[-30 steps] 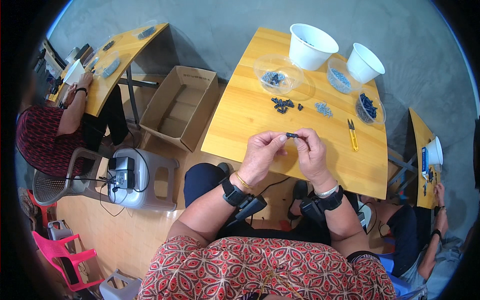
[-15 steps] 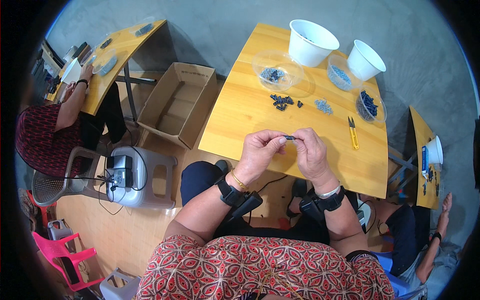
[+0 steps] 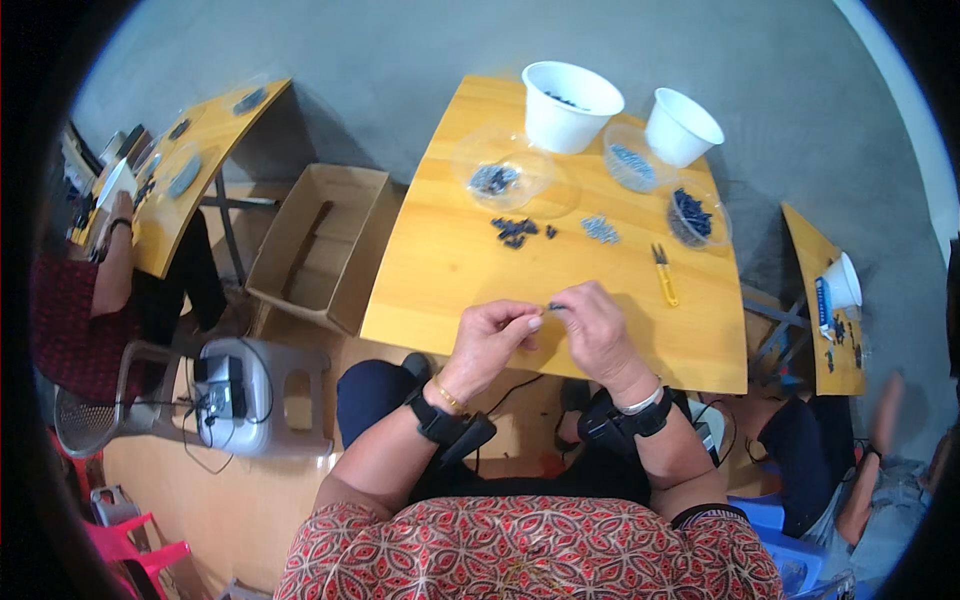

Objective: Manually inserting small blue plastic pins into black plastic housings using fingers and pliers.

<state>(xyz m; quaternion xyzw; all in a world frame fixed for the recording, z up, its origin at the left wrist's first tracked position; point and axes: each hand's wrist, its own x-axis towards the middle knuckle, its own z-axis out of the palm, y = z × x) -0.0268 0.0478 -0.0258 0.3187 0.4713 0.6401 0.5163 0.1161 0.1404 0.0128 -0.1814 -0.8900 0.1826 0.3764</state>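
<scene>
Over the front edge of the wooden table (image 3: 450,270), my two hands face each other a small gap apart. My right hand (image 3: 600,335) pinches a small dark plastic part (image 3: 557,307) between thumb and fingertips. My left hand (image 3: 492,345) is closed in a pinch, with thumb against fingers; what it holds, if anything, is too small to make out. Beyond the hands lies a heap of small dark parts (image 3: 513,232), with a single dark piece (image 3: 551,231) beside it. A small pile of pale blue-grey pieces (image 3: 600,229) lies to its right.
Yellow-handled snips (image 3: 667,280) lie at the right. Behind stand a clear bowl (image 3: 535,175) with mixed parts, clear tubs of light blue pieces (image 3: 630,167) and dark blue pieces (image 3: 690,215), and two white tubs (image 3: 570,125). A cardboard box (image 3: 325,240) sits left; people work at both sides.
My hands have drawn slightly apart. The dark part, held between both hands before, is now in my right fingertips. The whole view has shifted, moving the table left and down in the picture.
</scene>
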